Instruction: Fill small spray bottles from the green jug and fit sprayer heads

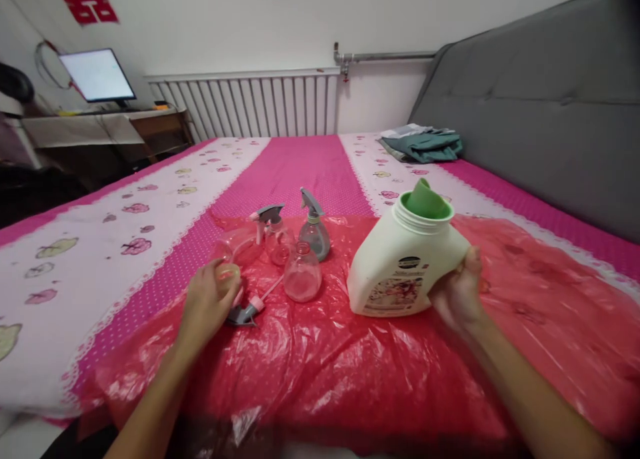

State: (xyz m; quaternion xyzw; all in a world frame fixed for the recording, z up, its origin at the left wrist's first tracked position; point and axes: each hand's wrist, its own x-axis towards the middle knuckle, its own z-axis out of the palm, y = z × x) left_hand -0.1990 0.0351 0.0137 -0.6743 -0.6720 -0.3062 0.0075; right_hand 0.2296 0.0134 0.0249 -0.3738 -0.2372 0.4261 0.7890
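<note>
My right hand (463, 285) is wrapped round the handle of a large cream detergent jug (395, 265), which is tilted slightly. The jug's mouth is uncapped and shows a green pouring spout (426, 200). My left hand (210, 295) has its fingers closed round a small round cup with a yellowish rim (229, 271). Just right of that hand lies a grey and pink spray head (247, 311) with its tube. An open clear spray bottle (303, 275) stands between my hands. Behind it are a grey spray bottle (315, 235) and a clear pink-tinted spray bottle (277, 239).
A thin red plastic sheet (320, 365) covers the near part of the bed (305, 165). Folded clothes (423, 144) lie near the grey headboard (540, 105). A radiator (250, 105) runs along the wall, and a desk with a monitor (97, 75) stands at left.
</note>
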